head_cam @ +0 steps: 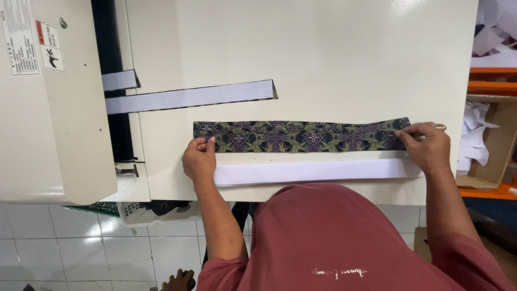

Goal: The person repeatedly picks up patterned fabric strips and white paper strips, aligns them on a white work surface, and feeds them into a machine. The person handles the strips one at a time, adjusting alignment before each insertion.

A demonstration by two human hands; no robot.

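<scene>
A long strip of dark patterned fabric [301, 136], purple and green, lies flat across a cream worktable [334, 59]. My left hand [198, 160] pinches its left end. At the strip's right end my right hand [427, 146], with a ring on one finger, pinches the fabric. Just below the fabric, near the table's front edge, lies a long white strip [312, 171], and both hands rest partly on it.
A white-faced strip [188, 97] with a dark edge runs from the table into a cream machine [48, 108] at the left, with a shorter one [119, 80] above it. A cardboard box of white scraps [484, 140] stands at the right. White tiled floor lies below.
</scene>
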